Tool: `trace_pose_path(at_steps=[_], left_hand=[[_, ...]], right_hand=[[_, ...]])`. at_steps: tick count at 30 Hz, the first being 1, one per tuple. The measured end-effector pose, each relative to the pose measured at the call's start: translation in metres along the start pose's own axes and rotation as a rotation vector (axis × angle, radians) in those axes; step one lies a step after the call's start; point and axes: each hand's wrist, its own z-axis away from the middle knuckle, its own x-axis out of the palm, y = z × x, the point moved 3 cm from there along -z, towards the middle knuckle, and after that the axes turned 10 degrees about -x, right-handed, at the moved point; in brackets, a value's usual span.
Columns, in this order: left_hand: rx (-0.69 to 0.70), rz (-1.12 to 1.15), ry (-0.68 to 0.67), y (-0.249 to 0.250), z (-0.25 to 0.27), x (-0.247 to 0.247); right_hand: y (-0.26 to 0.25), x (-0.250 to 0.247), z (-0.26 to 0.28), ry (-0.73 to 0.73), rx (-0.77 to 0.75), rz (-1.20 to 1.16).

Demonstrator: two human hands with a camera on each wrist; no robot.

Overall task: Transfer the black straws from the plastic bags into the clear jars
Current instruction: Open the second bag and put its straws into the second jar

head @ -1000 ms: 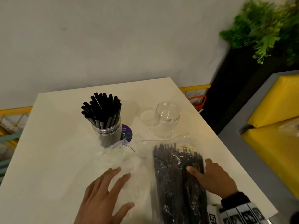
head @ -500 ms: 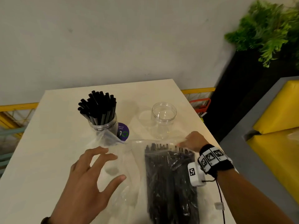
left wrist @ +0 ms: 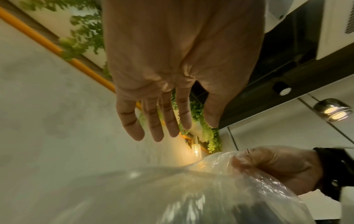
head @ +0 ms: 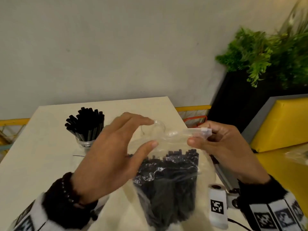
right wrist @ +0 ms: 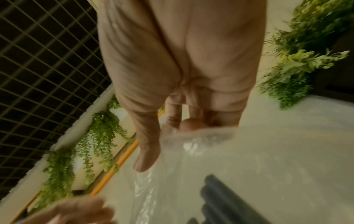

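Bag (head: 166, 177) of straws (head: 168, 182), lower centre of frame: right hand (head: 221, 145) pinches its top corner, left hand (head: 108, 152) hangs spread and empty beside it; best opened by pinching the opposite lip, parting gently above the table (head: 38, 157).

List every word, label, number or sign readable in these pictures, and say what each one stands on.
No readable words, brands or numbers show in any view.
Wrist bands: black-and-white square code markers, patterns only, no letters.
White wrist camera: one square code marker, no text.
Plastic bag of black straws, held by the right hand: no print visible.
Jar of straws and empty jar: no label visible.
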Motion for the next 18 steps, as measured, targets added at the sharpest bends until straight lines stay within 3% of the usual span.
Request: trace_pose_path(at_steps=[5, 9, 10, 13, 18], left_hand=[[-0.03, 0.002, -0.216, 0.026, -0.048, 0.019], [-0.103, 0.193, -0.218, 0.029, -0.059, 0.024], [-0.117, 0.232, -0.21, 0.031, -0.058, 0.025], [-0.107, 0.291, -0.233, 0.046, -0.045, 0.036], [-0.029, 0.357, -0.305, 0.065, -0.031, 0.048]], right_hand=[[-0.01, -0.002, -0.012, 0.053, -0.057, 0.001], [-0.006, -0.016, -0.004, 0.383, -0.038, 0.382], [-0.009, -0.015, 0.0, 0.404, -0.037, 0.405], [-0.018, 0.005, 0.006, 0.26, 0.063, 0.172], [-0.017, 0.006, 0.004, 0.277, 0.008, 0.452]])
